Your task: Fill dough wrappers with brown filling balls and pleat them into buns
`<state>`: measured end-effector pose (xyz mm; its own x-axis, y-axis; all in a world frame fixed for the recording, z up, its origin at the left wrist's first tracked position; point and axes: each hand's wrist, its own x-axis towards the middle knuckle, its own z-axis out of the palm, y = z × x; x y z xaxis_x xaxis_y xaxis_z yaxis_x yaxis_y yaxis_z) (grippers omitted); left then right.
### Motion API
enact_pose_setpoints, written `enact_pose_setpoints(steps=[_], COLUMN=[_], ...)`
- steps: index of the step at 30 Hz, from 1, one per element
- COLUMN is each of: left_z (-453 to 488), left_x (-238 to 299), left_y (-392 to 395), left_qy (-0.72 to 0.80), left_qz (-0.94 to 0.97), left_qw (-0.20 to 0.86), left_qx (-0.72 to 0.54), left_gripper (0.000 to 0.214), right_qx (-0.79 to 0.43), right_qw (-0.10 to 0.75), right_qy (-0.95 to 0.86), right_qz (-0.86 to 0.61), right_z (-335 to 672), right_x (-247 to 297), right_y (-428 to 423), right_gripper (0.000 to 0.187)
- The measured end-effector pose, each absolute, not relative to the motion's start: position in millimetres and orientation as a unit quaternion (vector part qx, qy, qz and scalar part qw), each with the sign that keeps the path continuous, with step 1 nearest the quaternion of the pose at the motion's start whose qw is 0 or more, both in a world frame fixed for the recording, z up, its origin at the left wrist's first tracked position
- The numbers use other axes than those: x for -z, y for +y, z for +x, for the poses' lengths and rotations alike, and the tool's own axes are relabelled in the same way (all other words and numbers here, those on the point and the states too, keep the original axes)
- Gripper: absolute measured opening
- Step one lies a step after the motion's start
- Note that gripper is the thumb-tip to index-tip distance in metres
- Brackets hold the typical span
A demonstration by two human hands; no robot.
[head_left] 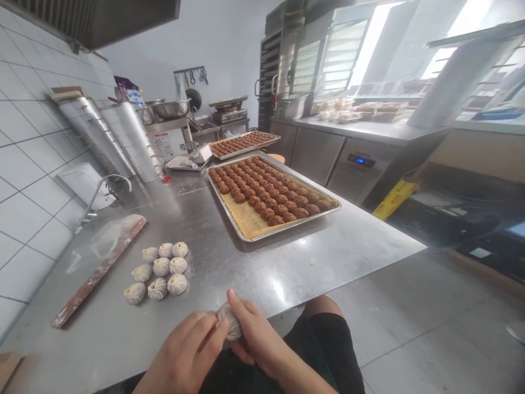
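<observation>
Between my two hands, close to the table's near edge, is a pleated white bun point(230, 323). My left hand point(191, 345) pinches its gathered top with the fingertips. Around its other side, my right hand point(258, 334) cups the bun with the thumb raised. On the steel table to the left, several finished pleated buns point(161, 266) sit in rows. Beyond them stands a metal tray point(246, 227) lined with yellowish paper, bearing many brown filling balls point(270, 189); its near left corner shows bare paper.
A flour-dusted wooden strip point(98, 273) lies left of the buns on the steel table point(213, 268). A tap point(100, 191) rises by the tiled wall. Farther back are a second tray of balls point(246, 143), tall metal cylinders point(131, 139) and a steel counter point(369, 128).
</observation>
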<state>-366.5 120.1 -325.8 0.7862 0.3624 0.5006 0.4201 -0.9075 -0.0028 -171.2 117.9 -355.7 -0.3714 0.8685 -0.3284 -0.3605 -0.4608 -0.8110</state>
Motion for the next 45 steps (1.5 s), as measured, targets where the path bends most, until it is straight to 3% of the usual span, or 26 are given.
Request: enact_pose_setpoints(steps=[6, 11, 15, 25, 29, 32, 35, 41, 45], left_z=[-370, -368, -368, -362, -375, -414, -470, -539, -550], left_x=[328, 327, 331, 361, 379, 384, 391, 408, 424], left_y=[118, 116, 113, 104, 99, 103, 113, 119, 110], left_qy=[-0.233, -0.19, -0.222, -0.379, -0.429, -0.563, -0.7, -0.773, -0.774], left_qz=[-0.932, -0.944, -0.936, -0.862, -0.824, -0.718, -0.585, -0.549, -0.526], left_qw=[0.069, 0.109, 0.124, -0.031, -0.057, -0.004, 0.056, -0.062, -0.065], left_qx=[0.269, 0.246, 0.243, 0.336, 0.365, 0.409, 0.406, 0.312, 0.347], left_gripper=[0.029, 0.032, 0.03, 0.064, 0.055, 0.046, 0.048, 0.087, 0.086], right_qx=[-0.802, -0.729, -0.736, -0.759, -0.777, -0.714, -0.614, -0.408, -0.288], right_qw=[0.402, 0.387, 0.373, 0.459, 0.435, 0.441, 0.47, 0.428, 0.372], right_qy=[-0.289, -0.372, -0.364, -0.255, -0.254, -0.336, -0.418, -0.568, -0.653], right_qz=[-0.334, -0.425, -0.432, -0.386, -0.378, -0.427, -0.476, -0.572, -0.593], right_z=[-168, -176, -177, -197, -208, -200, -181, -135, -114], right_x=[353, 351, 353, 363, 376, 383, 380, 369, 380], right_y=[117, 119, 118, 107, 104, 109, 118, 148, 173], right_gripper=[0.053, 0.076, 0.068, 0.054, 0.071, 0.079, 0.067, 0.056, 0.046])
